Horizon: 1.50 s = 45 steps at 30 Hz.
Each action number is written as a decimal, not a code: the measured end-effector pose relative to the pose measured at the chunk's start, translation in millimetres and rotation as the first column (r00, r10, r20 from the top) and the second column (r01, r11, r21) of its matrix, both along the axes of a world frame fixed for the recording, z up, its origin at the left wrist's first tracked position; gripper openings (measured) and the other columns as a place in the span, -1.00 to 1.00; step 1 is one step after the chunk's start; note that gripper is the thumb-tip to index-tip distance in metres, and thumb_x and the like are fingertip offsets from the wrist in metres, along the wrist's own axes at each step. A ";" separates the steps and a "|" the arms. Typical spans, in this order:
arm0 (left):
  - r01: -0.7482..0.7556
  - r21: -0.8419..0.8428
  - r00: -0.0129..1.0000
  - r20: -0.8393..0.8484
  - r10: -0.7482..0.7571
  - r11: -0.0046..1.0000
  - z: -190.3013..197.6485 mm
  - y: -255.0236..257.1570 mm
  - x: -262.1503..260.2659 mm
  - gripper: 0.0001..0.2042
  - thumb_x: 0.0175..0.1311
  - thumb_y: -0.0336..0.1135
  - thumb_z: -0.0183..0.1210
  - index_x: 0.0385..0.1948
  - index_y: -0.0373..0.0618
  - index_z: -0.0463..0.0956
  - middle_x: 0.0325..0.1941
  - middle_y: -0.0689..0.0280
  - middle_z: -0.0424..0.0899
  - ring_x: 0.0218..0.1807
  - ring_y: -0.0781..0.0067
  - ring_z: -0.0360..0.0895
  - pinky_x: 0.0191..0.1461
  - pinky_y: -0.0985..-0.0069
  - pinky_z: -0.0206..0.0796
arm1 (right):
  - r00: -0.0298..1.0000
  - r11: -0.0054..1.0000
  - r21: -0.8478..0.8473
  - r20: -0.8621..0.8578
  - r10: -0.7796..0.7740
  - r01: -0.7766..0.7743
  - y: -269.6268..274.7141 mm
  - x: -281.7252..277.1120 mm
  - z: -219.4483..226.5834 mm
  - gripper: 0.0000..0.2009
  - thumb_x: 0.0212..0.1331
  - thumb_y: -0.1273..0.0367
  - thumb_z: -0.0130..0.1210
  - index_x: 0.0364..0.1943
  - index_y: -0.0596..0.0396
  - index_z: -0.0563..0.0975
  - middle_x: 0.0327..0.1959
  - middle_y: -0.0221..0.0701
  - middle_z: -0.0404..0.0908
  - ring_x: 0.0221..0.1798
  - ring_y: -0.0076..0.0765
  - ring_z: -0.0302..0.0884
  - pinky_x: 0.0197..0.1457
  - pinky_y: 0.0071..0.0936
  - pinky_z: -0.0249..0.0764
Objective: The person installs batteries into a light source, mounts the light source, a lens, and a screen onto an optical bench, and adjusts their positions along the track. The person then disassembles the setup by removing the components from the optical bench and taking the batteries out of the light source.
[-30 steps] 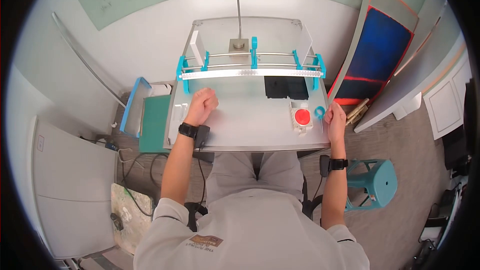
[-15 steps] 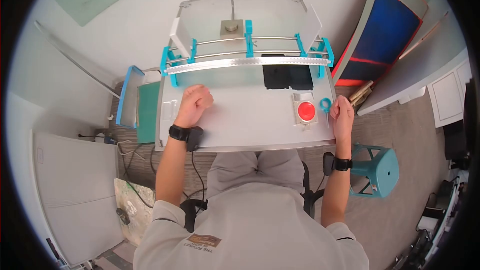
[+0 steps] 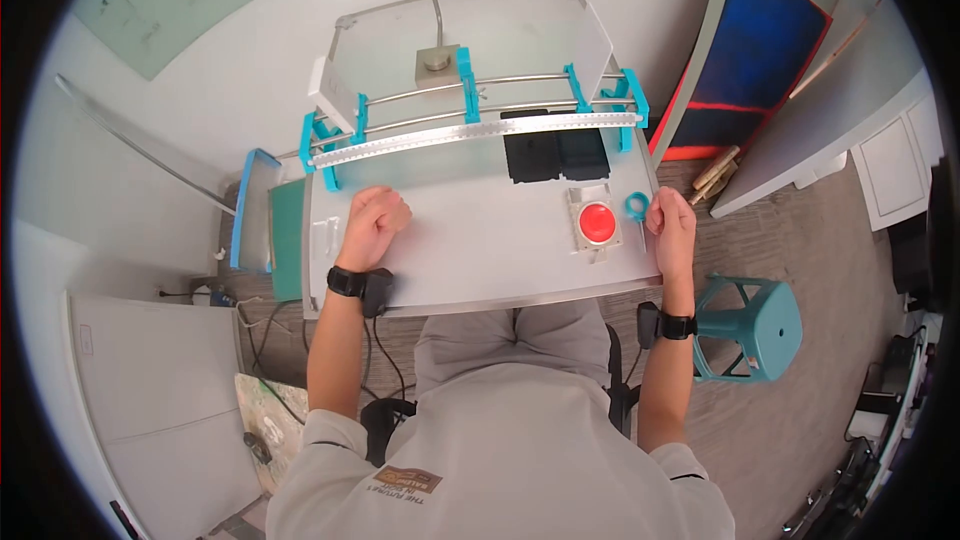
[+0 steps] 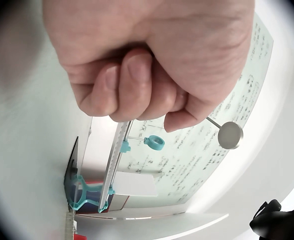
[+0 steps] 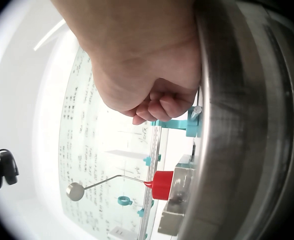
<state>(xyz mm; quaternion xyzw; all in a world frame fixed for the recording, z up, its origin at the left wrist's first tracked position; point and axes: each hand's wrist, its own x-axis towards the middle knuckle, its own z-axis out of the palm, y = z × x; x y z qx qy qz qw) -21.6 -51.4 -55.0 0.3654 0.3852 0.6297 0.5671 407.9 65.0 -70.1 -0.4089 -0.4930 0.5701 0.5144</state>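
Observation:
My left hand (image 3: 374, 223) rests on the left part of the table, its fingers curled into a fist. In the left wrist view the curled fingers (image 4: 132, 85) show nothing between them. At the table's right edge is my right hand (image 3: 671, 230), also curled; the right wrist view shows its bent fingers (image 5: 159, 107) with nothing visible in them. Just left of it lies a small teal ring (image 3: 637, 205) with a thin shaft. A red round button (image 3: 597, 224) on a pale base stands further left.
A rail frame with teal brackets (image 3: 468, 85) and a ruler bar (image 3: 420, 138) spans the table. Black flat pieces (image 3: 533, 157) lie under its right part. A lamp base (image 3: 437, 62) stands behind. Clear small parts (image 3: 325, 238) lie far left; a teal stool (image 3: 768, 330) stands at right.
The head view has shifted and tilted, so the table and rail frame appear moved left and turned slightly. Both hands stay curled, near the same places on the table.

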 end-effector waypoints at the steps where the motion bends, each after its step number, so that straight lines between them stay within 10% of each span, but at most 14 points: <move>1: -0.009 -0.003 1.000 0.000 0.009 1.000 0.0 -1.3 0.4 -0.61 0.47 -0.44 0.03 -0.64 0.03 0.14 -0.66 0.57 0.07 -0.59 0.65 -0.01 -0.45 0.49 -0.16 | 1.000 1.000 -0.007 -0.015 -0.005 0.005 -0.1 0.0 0.5 -0.70 0.56 0.28 -0.04 -0.42 0.05 0.45 -0.57 -0.65 0.24 -0.52 -0.72 0.10 -0.44 -0.65 0.02; 25: -0.048 -0.061 0.999 0.013 0.048 0.997 2.4 -6.1 3.0 -0.59 0.46 -0.42 0.05 -0.66 0.03 0.13 -0.66 0.55 0.11 -0.57 0.65 0.00 -0.44 0.51 -0.12 | 0.999 1.000 -0.002 0.049 -0.018 0.018 -0.9 -1.4 1.9 -0.67 0.58 0.26 -0.05 -0.42 0.06 0.44 -0.57 -0.64 0.23 -0.52 -0.71 0.07 -0.44 -0.65 0.00; 45: 0.299 0.027 0.931 0.212 -0.298 0.954 12.4 43.0 21.6 -0.56 0.48 -0.46 0.05 -0.65 0.03 0.06 -0.67 0.58 0.04 -0.58 0.64 -0.06 -0.46 0.48 -0.20 | 0.993 0.996 0.035 0.080 -0.082 0.080 -3.1 8.7 -6.0 -0.67 0.59 0.29 -0.09 -0.43 0.08 0.43 -0.56 -0.60 0.25 -0.51 -0.69 0.07 -0.45 -0.63 -0.01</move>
